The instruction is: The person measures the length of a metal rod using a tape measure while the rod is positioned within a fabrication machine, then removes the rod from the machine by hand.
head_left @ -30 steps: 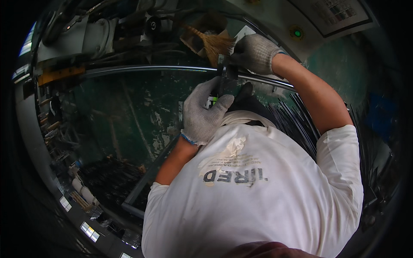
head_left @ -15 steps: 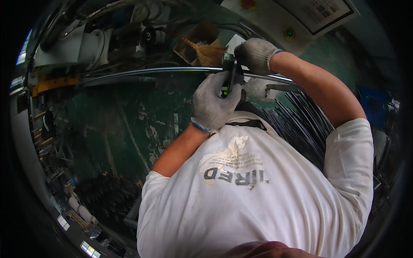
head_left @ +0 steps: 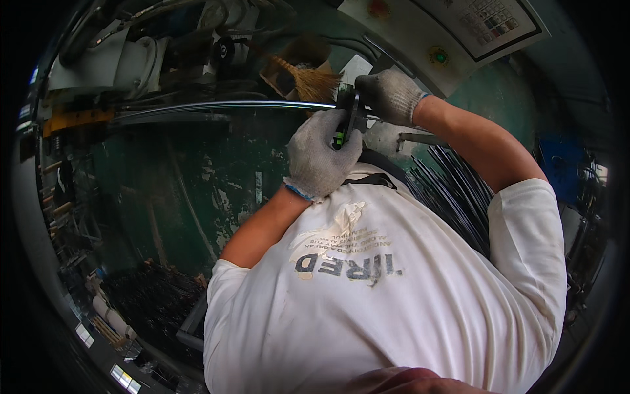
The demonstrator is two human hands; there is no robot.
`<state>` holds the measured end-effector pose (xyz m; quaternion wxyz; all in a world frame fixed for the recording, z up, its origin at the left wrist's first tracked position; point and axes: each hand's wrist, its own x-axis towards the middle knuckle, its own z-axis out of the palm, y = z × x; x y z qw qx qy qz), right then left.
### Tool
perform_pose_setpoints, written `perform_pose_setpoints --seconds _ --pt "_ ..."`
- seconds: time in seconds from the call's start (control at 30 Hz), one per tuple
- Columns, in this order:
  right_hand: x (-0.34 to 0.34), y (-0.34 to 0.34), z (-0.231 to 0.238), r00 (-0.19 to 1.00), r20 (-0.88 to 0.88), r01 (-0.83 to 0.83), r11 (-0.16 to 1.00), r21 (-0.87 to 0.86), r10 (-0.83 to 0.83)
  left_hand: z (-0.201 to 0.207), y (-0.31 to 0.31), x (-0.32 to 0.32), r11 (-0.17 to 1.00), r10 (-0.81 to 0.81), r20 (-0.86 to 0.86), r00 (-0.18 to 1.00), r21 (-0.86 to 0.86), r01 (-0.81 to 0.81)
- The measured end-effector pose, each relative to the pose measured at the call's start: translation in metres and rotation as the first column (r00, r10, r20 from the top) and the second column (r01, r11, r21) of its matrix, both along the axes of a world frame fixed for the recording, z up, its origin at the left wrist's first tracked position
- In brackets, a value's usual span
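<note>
Broadly, the pale control cabinet (head_left: 426, 47) looms largest, beyond the right hand (head_left: 390, 97); a careless swing of that arm could knock it. Next, the long shiny rod (head_left: 223, 105) runs from near the yellow bracket's (head_left: 77, 121) right edge to behind the dark flat piece (head_left: 354, 110); poorly supported, it might roll or bow. Below the right forearm, the bundle of dark rods (head_left: 453, 194) could catch a sleeve. The straw broom (head_left: 314, 82), just past the shiny rod, might snag on it. The left hand pinches the dark piece between thumb and fingers, near the rod; a slack knit glove could let it slip. The right hand is curled close beside it, but I cannot tell what it grips; its hidden fingertips risk being nipped.
</note>
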<state>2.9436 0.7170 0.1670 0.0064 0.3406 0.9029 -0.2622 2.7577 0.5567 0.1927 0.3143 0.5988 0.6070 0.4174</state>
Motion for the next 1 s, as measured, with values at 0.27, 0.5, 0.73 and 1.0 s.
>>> perform_pose_setpoints --seconds 0.27,0.5,0.73,1.0 --pt "0.003 0.009 -0.014 0.982 -0.155 -0.118 0.991 -0.057 0.108 0.007 -0.003 0.009 0.991 0.101 -0.069 0.992 -0.086 -0.107" --pt "0.002 0.047 -0.09 0.829 -0.475 -0.346 0.938 -0.022 0.295 0.017 -0.002 0.014 0.987 0.109 -0.08 0.991 -0.105 -0.118" --pt "-0.02 0.033 -0.158 0.701 -0.706 -0.377 0.894 -0.243 0.103 0.035 0.028 0.012 0.975 0.131 -0.006 0.991 -0.179 -0.13" --pt "-0.045 0.046 -0.129 0.727 -0.635 -0.365 0.93 -0.037 0.26 0.027 0.005 -0.01 0.968 0.238 -0.04 0.97 -0.067 -0.24"
